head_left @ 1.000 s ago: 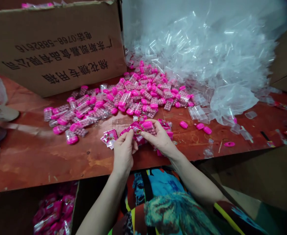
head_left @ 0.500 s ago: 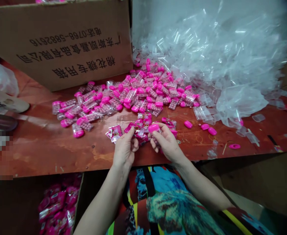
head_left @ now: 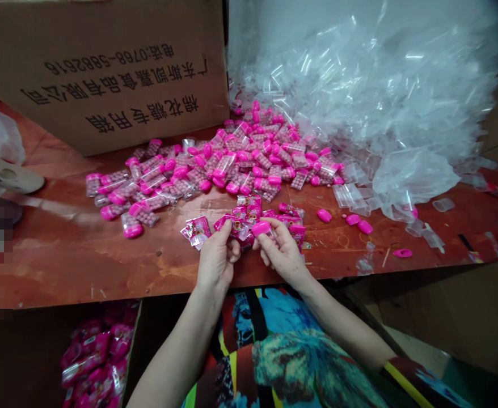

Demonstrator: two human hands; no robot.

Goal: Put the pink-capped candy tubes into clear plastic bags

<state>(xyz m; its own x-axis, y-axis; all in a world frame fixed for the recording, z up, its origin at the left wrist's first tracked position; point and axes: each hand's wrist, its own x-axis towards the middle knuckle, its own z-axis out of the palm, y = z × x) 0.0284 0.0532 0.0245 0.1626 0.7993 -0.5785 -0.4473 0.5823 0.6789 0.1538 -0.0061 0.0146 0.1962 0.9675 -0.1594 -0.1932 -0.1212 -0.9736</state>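
My right hand [head_left: 281, 252] is closed around a small clear candy bottle with a pink cap [head_left: 261, 228]; the fingers cover most of its body. Beside it, my left hand [head_left: 217, 258] is closed in a pinch, thumb on top, at a shiny pink packet [head_left: 233, 225]. The packet's lower edge is hidden by the thumb and fingers. Just beyond both hands lies a small heap of printed pink packets [head_left: 249, 208], with a few more packets [head_left: 198, 231] to the left. Behind them spreads a large pile of pink-capped bottles [head_left: 226, 164] filled with small pink balls.
A big printed cardboard box [head_left: 117, 73] stands at the back left. Clear empty containers [head_left: 380, 102] are heaped at the back right. Loose pink caps [head_left: 353, 220] lie on the red tabletop [head_left: 70, 255]. Below its front edge, at left, a box holds pink packs [head_left: 98, 357].
My right hand, with the bottle in it, has shifted slightly left towards my left hand. The view has turned a little; the left hand's pinch looks the same.
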